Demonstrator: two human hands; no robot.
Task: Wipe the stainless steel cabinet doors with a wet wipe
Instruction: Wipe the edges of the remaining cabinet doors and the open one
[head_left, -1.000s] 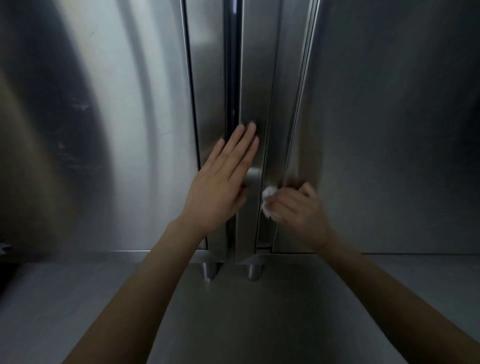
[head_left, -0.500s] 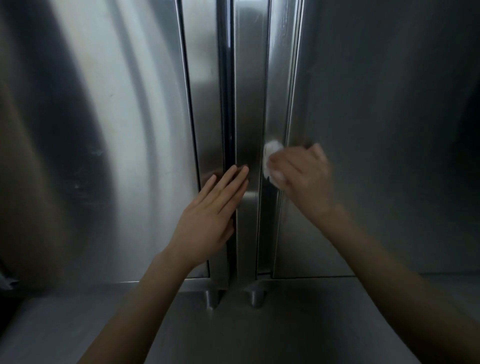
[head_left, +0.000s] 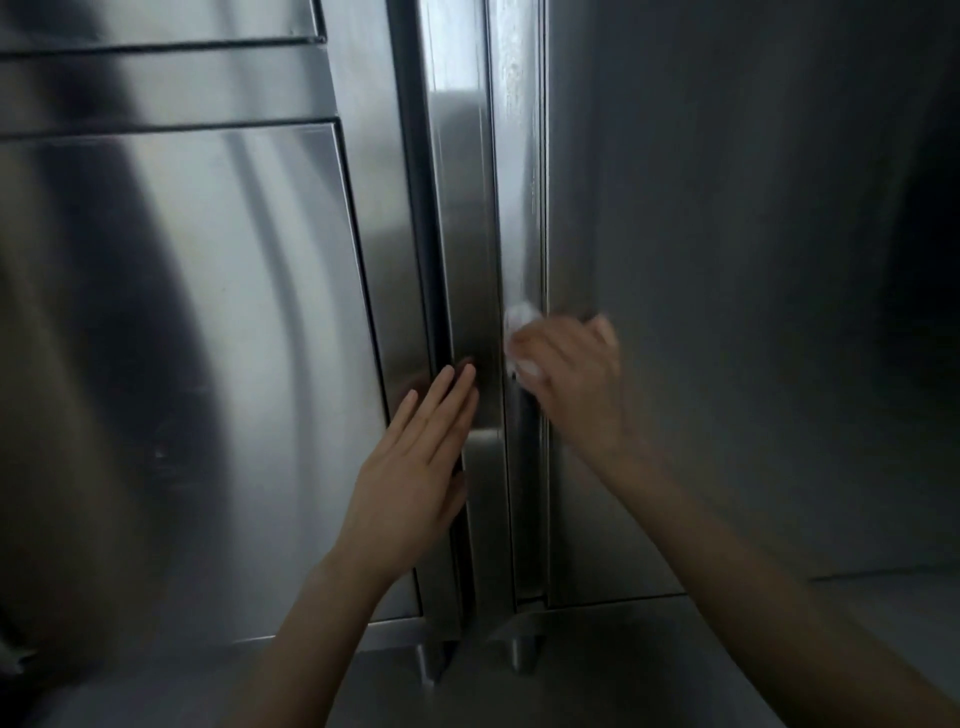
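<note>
Steadily, over the last second, the right hand (head_left: 571, 384) has carried the wet wipe (head_left: 521, 332) up the narrow edge strip (head_left: 522, 208) of the right cabinet door (head_left: 727, 312), from near the door's bottom corner to well above it. The left hand (head_left: 415, 467) has kept its place. That suggests the lower stretch of the strip is done, while the length above the wipe is left, along with, probably, the 2 broad door faces.

The right hand's fingers are curled around the bunched white wipe, pressing it onto the strip; the wipe peeks out just beyond the knuckles, on the side facing the left hand. The hand is motion-blurred, so the exact finger placement is unclear.

The left hand lies flat, fingers straight and together, holding nothing, bracing where the left cabinet door (head_left: 208, 364) meets the centre post (head_left: 462, 260). Its fingertips sit just beside and slightly below the wipe, with only the post between the 2 hands.
</note>
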